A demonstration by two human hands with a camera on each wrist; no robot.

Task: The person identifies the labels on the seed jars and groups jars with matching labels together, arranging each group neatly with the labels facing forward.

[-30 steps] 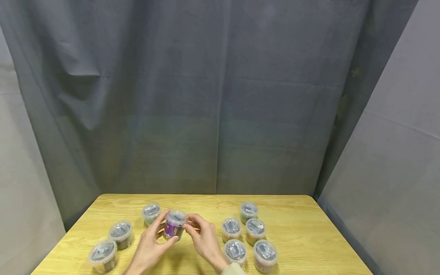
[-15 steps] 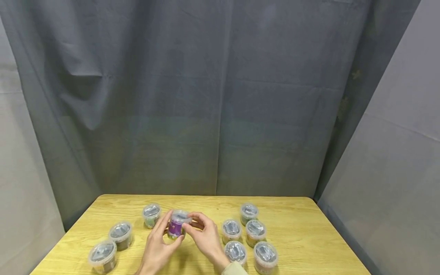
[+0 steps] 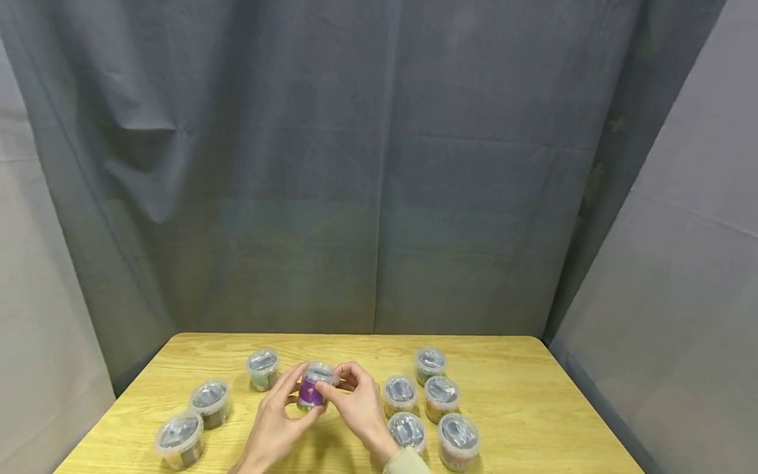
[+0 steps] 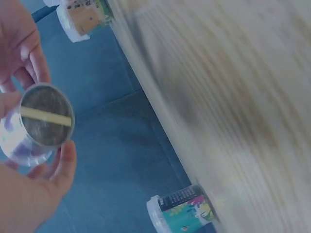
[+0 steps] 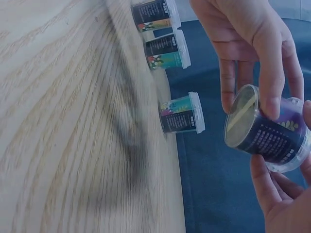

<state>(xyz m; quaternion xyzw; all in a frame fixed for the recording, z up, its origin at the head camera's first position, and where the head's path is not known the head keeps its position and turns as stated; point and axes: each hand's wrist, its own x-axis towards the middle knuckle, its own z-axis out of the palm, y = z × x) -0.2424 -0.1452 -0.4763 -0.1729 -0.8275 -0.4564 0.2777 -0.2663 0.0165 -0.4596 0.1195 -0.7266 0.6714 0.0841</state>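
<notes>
Both hands hold a small clear-lidded tub with a purple label [image 3: 311, 392] above the table. My left hand [image 3: 275, 418] grips its left side, thumb low at the front and fingers behind. My right hand [image 3: 358, 403] pinches the right side near the lid, with the thumb in front. The right wrist view shows the tub [image 5: 277, 133] tilted, with dark lettering on its label. Its base carries a pale yellow strip, seen in the left wrist view with the left hand [image 4: 34, 199] below. What lies inside is hard to make out.
Left of the hands stand three lidded tubs, including a green one [image 3: 262, 370], a dark one [image 3: 210, 403] and one nearer [image 3: 179, 441]. Several more, such as an orange one [image 3: 441, 398], stand to the right on the wooden table [image 3: 533, 421]. A grey curtain [image 3: 296, 197] hangs behind.
Both hands have carried the purple tub a little to the right, and its label has turned and tilted slightly. The other tubs stay where they were.
</notes>
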